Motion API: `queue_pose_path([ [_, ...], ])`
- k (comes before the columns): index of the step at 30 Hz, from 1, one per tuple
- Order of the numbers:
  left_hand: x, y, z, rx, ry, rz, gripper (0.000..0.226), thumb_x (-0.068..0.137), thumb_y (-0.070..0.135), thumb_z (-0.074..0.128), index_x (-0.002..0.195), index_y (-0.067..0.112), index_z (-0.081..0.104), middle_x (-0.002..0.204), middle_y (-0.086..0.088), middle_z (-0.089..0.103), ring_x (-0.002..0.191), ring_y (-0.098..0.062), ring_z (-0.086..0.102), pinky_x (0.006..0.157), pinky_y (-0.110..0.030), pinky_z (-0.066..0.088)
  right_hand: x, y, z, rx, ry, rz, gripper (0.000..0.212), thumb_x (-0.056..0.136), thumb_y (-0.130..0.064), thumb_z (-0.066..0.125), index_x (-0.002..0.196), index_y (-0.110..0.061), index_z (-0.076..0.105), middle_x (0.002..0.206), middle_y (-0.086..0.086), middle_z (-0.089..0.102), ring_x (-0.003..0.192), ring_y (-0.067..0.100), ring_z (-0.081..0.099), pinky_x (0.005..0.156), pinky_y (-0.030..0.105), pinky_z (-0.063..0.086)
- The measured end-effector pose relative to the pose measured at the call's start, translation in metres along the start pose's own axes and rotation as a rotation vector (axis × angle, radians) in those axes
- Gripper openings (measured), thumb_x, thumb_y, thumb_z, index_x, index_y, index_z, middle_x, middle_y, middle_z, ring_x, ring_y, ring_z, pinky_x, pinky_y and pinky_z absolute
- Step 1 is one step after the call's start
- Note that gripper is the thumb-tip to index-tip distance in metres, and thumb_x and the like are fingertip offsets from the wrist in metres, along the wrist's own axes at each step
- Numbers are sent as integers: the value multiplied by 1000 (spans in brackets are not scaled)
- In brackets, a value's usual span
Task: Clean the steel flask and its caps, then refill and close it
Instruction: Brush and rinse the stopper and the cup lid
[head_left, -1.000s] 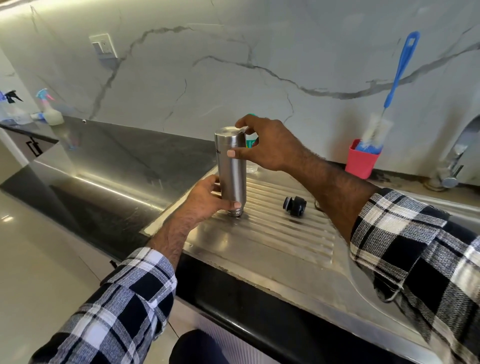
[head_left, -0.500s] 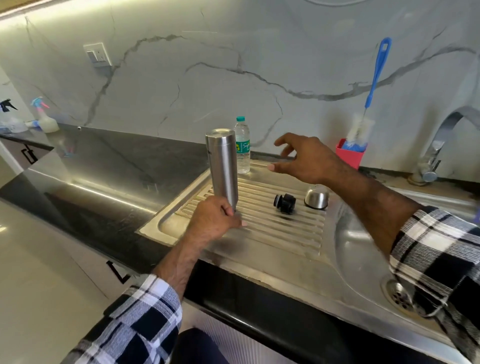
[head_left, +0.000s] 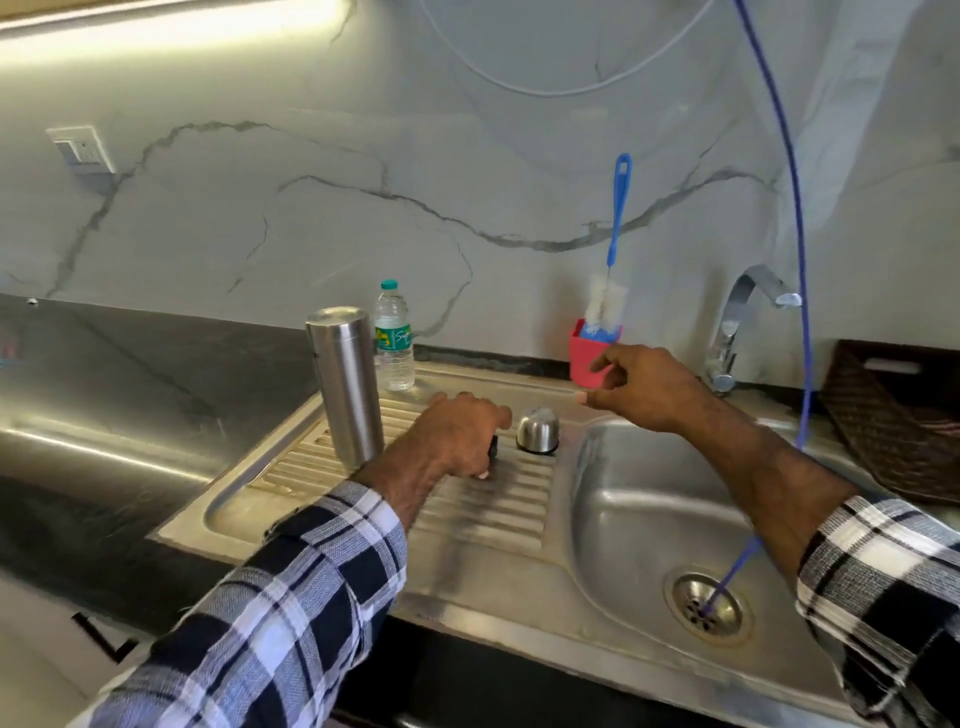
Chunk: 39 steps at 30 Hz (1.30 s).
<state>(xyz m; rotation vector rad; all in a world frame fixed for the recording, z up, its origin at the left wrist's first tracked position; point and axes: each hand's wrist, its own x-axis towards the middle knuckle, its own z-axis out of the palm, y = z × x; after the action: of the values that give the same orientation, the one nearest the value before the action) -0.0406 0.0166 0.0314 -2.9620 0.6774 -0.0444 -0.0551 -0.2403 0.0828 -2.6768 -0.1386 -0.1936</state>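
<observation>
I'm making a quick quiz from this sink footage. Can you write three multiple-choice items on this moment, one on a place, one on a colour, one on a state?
1. Where does the steel flask stand?
A. in the sink basin
B. on the ribbed drainboard
C. on the black counter

2. What colour is the cup holding the bottle brush?
A. red
B. green
C. yellow

3. What is the left hand doing?
A. holding the flask
B. turning the tap
C. closing over the small black cap

Answers:
1 B, its base rests on the drainboard ridges, left of the steel cap.
2 A, the cup by the wall is red.
3 C, the fingers cover the black cap; the flask stands alone.
</observation>
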Motion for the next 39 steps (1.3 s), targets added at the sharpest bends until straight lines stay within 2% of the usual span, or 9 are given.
queue_pose_path([
  [6,21,-8,-8,-134,131,-40,62,85,41,83,139,27,56,135,0,65,125,-25,57,108,-47,43,12,14,-15,-45,79,28,56,82,-58,82,125,-25,66,108,-2,73,94,17,67,89,36,57],
  [11,50,-7,-3,-1348,532,-338,48,90,41,83,129,17,67,119,-2,73,104,-18,68,95,-39,57,42,1,-41,-59,362,62,48,86,-55,78,123,-26,65,108,1,73,94,22,68,84,39,60],
  [14,63,1,9,-1871,560,-391,33,96,32,77,122,11,71,104,-5,75,85,-17,65,71,-31,54,67,-9,-72,61,539,61,64,83,-52,82,134,-22,57,116,6,70,105,26,67,86,37,55],
  [16,68,3,21,-2082,525,-351,29,96,27,77,119,10,71,100,-10,75,82,-20,68,69,-31,56,84,-15,-92,132,599,54,77,81,-53,84,142,-21,50,125,8,67,113,26,65,91,39,55],
  [20,74,5,28,-2185,477,-215,37,84,30,80,115,12,70,104,-15,77,88,-25,73,79,-36,60,115,-33,-113,200,541,62,76,91,-52,75,150,-22,38,129,13,64,111,28,69,95,49,60],
  [26,78,17,30,-2199,422,-134,38,80,29,82,112,11,73,101,-16,77,88,-27,74,78,-35,62,149,-42,-114,-12,465,42,27,105,-30,60,118,-7,67,116,15,72,104,33,73,94,44,60],
  [30,81,16,31,-2219,423,-145,38,81,29,82,114,10,72,103,-16,77,87,-26,75,79,-36,61,150,-43,-123,-7,711,29,25,105,-23,55,112,-1,67,116,18,71,105,35,68,81,31,47],
  [35,83,17,35,-2211,411,-167,37,81,28,83,112,11,73,103,-15,78,90,-29,74,83,-40,60,151,-36,-103,-41,544,45,25,89,-23,78,104,-5,68,104,12,72,88,25,66,75,31,49],
  [39,84,17,34,-2224,410,-165,41,79,27,84,114,9,72,106,-17,77,89,-28,73,80,-38,61,149,-36,-113,71,700,68,33,86,-23,81,109,-5,67,105,10,72,87,22,66,74,27,48],
])
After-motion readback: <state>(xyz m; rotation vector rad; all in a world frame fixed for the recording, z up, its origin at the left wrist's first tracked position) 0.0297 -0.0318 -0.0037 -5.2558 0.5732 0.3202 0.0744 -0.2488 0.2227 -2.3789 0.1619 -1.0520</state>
